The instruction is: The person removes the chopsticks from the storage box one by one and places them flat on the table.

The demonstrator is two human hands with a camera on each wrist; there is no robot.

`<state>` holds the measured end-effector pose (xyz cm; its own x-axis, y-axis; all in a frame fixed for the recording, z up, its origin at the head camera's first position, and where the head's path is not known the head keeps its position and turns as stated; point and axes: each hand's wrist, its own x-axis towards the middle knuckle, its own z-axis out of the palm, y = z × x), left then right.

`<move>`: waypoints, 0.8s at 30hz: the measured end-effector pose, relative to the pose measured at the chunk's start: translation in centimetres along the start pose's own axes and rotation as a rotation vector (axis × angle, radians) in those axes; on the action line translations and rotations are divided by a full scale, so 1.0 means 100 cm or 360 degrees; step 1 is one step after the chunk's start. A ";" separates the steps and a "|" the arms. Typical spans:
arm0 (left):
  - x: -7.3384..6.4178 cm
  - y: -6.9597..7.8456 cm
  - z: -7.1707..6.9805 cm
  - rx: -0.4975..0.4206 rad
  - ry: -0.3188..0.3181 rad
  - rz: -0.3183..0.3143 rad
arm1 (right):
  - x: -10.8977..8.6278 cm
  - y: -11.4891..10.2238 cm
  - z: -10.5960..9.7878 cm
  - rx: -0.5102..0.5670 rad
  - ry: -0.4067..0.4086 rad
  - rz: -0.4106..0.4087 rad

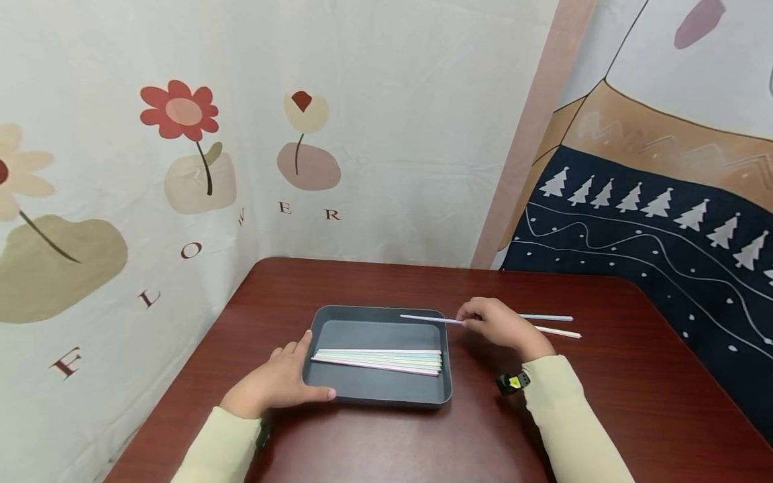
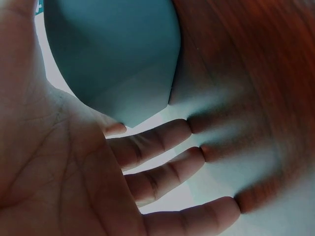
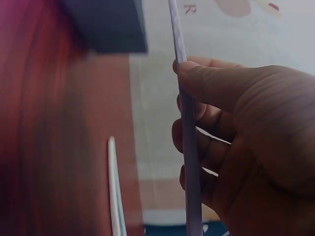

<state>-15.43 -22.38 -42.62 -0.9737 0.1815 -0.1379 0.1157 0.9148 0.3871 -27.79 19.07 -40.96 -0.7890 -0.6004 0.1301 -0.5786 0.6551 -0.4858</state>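
A shallow grey tray (image 1: pixel 362 332) stands on the table, with several thin pastel sticks (image 1: pixel 386 360) lying lengthwise in it. My left hand (image 1: pixel 274 382) rests against the tray's left end, thumb at the front rim and fingers stretched along the side. In the left wrist view those fingers look loosely straight beside the tray's corner (image 2: pixel 133 93). Beyond the tray's right rim, my right hand (image 1: pixel 495 327) pinches a lilac stick (image 1: pixel 430 319) between thumb and fingers. Its left end reaches over the tray's back right corner. Two more sticks (image 1: pixel 558 332) lie partly hidden behind this hand.
The reddish-brown table (image 1: pixel 392 443) has rounded far corners. A pale curtain (image 1: pixel 392 100) with flower prints hangs behind it, and a dark blue cloth (image 1: pixel 604 248) with white trees is at the right. Each wrist wears a dark strapped device (image 1: pixel 513 383).
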 end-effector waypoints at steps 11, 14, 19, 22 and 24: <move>0.001 -0.001 0.000 -0.0017 0.0003 0.0010 | -0.043 0.043 -0.017 -0.0119 0.0081 0.0027; 0.001 -0.001 0.000 -0.0013 0.0009 0.0011 | -0.050 0.052 -0.020 -0.0128 0.0103 0.0079; 0.002 -0.002 0.000 -0.0008 0.0018 0.0002 | -0.056 0.065 -0.019 -0.0138 0.0118 0.0153; 0.002 -0.002 0.001 -0.0010 0.0015 -0.0004 | -0.059 0.072 -0.017 -0.0150 0.0117 0.0200; 0.002 -0.002 0.001 -0.0015 0.0012 -0.0007 | -0.061 0.076 -0.016 -0.0163 0.0108 0.0220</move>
<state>-15.66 -22.50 -42.85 -0.9757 0.1748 -0.1324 0.1098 0.9122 0.3949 -27.70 28.38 -44.07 -0.8726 -0.4715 0.1279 -0.4790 0.7744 -0.4133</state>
